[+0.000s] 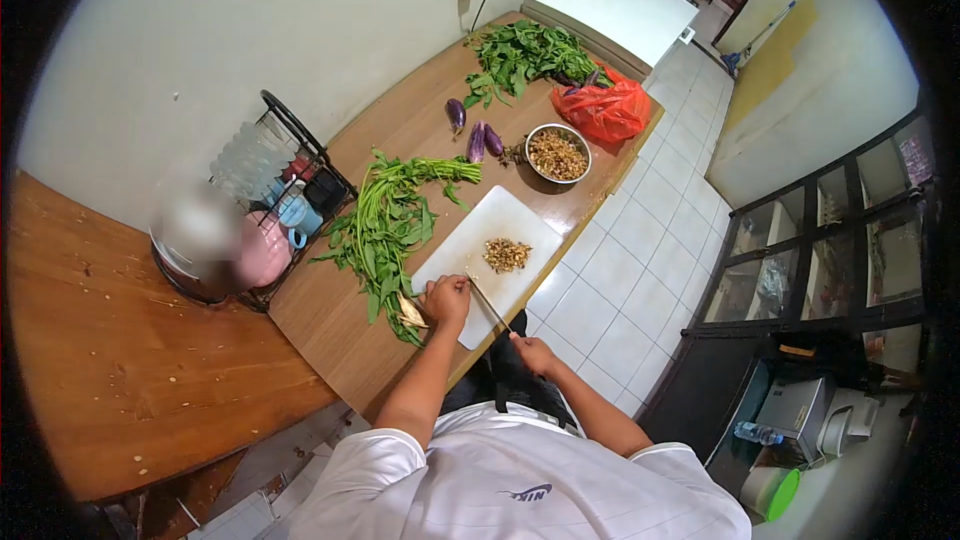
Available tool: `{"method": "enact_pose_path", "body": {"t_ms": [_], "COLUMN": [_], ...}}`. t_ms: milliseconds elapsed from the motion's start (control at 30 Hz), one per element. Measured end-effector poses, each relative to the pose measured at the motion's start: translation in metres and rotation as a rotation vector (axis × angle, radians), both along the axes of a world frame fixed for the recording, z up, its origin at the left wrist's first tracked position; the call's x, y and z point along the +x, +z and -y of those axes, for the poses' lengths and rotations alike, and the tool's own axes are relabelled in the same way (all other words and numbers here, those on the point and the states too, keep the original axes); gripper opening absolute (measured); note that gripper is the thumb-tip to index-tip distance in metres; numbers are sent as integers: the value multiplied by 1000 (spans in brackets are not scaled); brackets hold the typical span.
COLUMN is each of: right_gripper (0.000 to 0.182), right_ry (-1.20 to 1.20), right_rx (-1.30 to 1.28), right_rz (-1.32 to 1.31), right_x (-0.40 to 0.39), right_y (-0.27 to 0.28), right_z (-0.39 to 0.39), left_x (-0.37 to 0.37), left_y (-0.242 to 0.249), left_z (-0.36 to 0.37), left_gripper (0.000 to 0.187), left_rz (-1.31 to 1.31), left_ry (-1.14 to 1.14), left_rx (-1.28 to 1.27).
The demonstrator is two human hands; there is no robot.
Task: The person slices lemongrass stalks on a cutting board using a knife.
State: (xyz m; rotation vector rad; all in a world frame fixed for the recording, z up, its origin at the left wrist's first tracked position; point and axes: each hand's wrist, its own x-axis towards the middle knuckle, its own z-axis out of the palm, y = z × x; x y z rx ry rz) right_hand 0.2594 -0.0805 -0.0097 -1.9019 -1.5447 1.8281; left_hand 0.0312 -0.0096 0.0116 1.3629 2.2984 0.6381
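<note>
My right hand (537,354) is closed around the handle of a knife (488,302), whose blade points toward my left hand over the white cutting board (460,240). On the board's near left part, my left hand (447,301) is closed, fingertips beside the blade's tip. What it pinches is too small to name. A small heap of chopped brown and pale pieces (507,255) lies on the board beyond the knife. Left of the board is a bunch of leafy green stems (385,225), with pale pieces (411,312) by my left wrist.
Beyond the board stands a metal bowl (557,155) of similar chopped pieces. Several purple eggplants (476,140), more leafy greens (535,52) and a red plastic bag (605,108) lie farther back. A dish rack (310,145) with cups stands at the table's left edge.
</note>
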Motion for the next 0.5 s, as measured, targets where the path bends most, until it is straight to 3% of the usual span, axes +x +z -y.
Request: {"method": "enact_pose_path", "body": {"t_ms": [167,267,500], "right_gripper": [72,75,74], "right_ry": [83,180,339], "right_rx": [45,67,134], "right_rz": [98,204,266], "right_x": [16,18,20], "right_y": [-15,19,41], "right_z": [12,2,-37], "left_x": [0,0,-1], "left_y": [4,1,-15], "left_z": [0,4,-2], "left_gripper": [13,13,11], "left_rz": [-3,-15,-61], "left_ry": [29,28,83], "left_rx": [-33,-27,-16]}}
